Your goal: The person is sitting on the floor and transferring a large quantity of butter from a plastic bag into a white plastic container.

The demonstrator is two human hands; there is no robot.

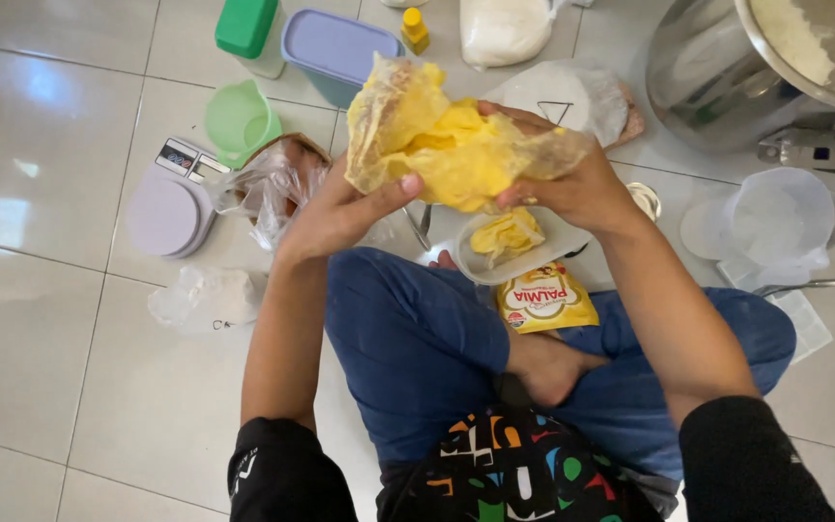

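Note:
Both my hands grip a crumpled clear plastic bag of soft yellow margarine [446, 145], held above the floor in front of my crossed legs. My left hand [340, 208] clasps its lower left side, thumb pressed on the plastic. My right hand [572, 184] squeezes the right end. Directly below the bag, a small white bowl [558, 242] holds a lump of the same yellow fat. A yellow margarine sachet [545, 300] lies on my knee beneath the bowl.
On the tiled floor: a lilac kitchen scale [168, 208], a green cup [239, 121], a lilac-lidded tub [335, 48], a green-capped container [248, 29], bags of white powder [504, 29], a crumpled clear bag [273, 188], a steel mixer bowl [727, 77], a clear measuring jug [780, 217].

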